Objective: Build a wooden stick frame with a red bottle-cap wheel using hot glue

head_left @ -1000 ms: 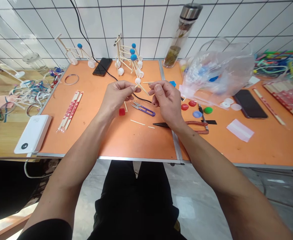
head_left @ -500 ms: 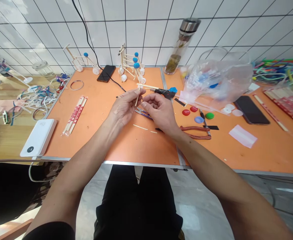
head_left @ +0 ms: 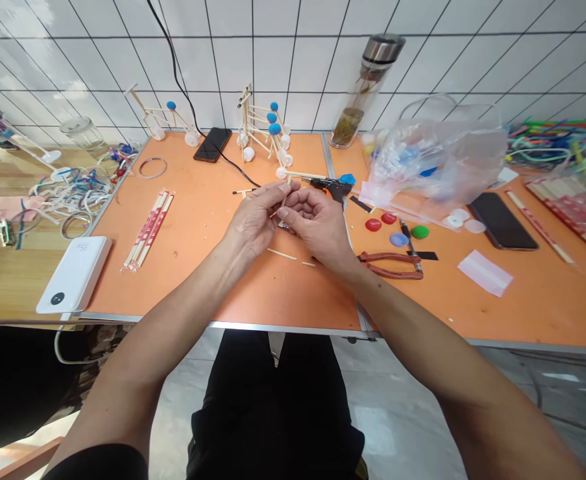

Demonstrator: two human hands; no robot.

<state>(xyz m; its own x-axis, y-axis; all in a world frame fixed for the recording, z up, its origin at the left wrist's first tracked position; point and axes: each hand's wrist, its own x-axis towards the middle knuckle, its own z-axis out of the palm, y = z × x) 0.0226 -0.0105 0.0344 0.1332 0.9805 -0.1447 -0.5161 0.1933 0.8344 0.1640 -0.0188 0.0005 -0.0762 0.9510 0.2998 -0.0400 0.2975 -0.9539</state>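
My left hand [head_left: 255, 220] and my right hand [head_left: 317, 223] are together above the middle of the orange table [head_left: 197, 267], fingertips touching. Both pinch a thin wooden stick [head_left: 285, 195] that slants up between them; a white cap [head_left: 281, 173] shows at the end of a stick just above the fingers. Under the hands lie small scissors, mostly hidden, and short stick pieces [head_left: 281, 254]. A black glue gun [head_left: 333, 186] lies just behind my right hand.
Stick-and-cap models [head_left: 263, 133] stand at the back by a black phone [head_left: 213, 144] and a glass bottle [head_left: 367, 80]. Red pliers [head_left: 393, 265], coloured caps [head_left: 395, 230], a plastic bag [head_left: 437, 157], another phone [head_left: 503, 220], wrapped chopsticks [head_left: 147, 227] and a white power bank [head_left: 75, 273] lie around.
My hands have come closer together and lower over the table. The stick has turned from lying across between them to standing more upright in their joined fingertips.
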